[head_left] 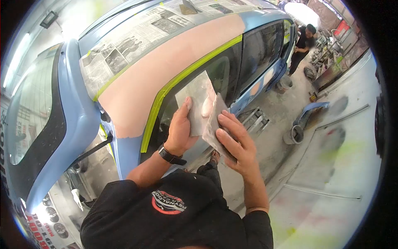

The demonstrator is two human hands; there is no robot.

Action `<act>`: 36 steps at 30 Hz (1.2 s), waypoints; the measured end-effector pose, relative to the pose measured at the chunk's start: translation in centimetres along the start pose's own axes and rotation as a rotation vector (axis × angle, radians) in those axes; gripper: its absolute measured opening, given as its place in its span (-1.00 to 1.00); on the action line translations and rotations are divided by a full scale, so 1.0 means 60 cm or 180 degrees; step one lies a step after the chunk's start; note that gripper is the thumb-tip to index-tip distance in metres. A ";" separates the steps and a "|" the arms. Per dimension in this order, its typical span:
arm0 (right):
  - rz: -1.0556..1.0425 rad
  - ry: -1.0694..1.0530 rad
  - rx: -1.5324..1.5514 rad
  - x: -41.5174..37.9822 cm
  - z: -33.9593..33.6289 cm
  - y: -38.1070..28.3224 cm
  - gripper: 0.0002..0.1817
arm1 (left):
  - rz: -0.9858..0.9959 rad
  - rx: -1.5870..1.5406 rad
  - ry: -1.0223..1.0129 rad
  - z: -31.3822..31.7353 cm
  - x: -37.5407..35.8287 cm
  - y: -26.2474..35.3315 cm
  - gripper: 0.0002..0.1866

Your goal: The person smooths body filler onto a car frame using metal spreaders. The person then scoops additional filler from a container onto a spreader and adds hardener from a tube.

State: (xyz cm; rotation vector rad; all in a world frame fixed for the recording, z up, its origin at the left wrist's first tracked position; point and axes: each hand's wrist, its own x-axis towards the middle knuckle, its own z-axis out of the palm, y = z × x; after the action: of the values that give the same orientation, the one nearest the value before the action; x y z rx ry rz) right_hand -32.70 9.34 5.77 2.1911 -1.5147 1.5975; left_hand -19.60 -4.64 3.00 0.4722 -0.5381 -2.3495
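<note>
Paste (207, 108) on a thin plate (192, 96)

Your left hand (179, 135), half closed, grips the thin plate, with the pink paste near its right edge. Your right hand (238, 143), half bent, holds a gray plate (213, 126) beside it. The blue car (127, 152) is behind.

A black short-sleeved T-shirt (132, 220) covers the torso, with a round emblem (168, 203) in red, white and black printed on its front. White block lettering arcs along the emblem's edge, with smaller red lettering inside. To either side of the emblem lie the plain black left sleeve (111, 193) and right sleeve (260, 228), both short. Beyond the emblem show dark trousers (211, 172) and a foot (214, 156), its footwear too small to tell. The left hand (179, 135) and right hand (239, 147) are bare; a broad black wristband (171, 157) with a metallic glint circles the left wrist.
</note>
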 end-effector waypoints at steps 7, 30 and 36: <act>0.0360 -0.1564 -0.2195 -0.005 -0.055 -0.014 -0.56 | -0.0429 0.0965 -0.0256 -0.028 -0.018 0.156 -0.62; 0.2023 -0.1214 0.1906 -0.018 -0.068 0.237 -0.61 | -0.0136 0.2170 0.0651 0.043 0.174 0.316 -0.49; 0.3428 0.1946 0.5042 -0.029 -0.018 0.333 -0.56 | -0.0051 0.2283 0.0383 0.057 0.335 0.385 -0.31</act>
State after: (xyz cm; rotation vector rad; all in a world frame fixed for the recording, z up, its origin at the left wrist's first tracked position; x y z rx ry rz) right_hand -47.58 0.59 -4.53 0.1966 -1.2327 4.1642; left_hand -23.16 -33.40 13.51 0.9277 -1.3237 -2.0677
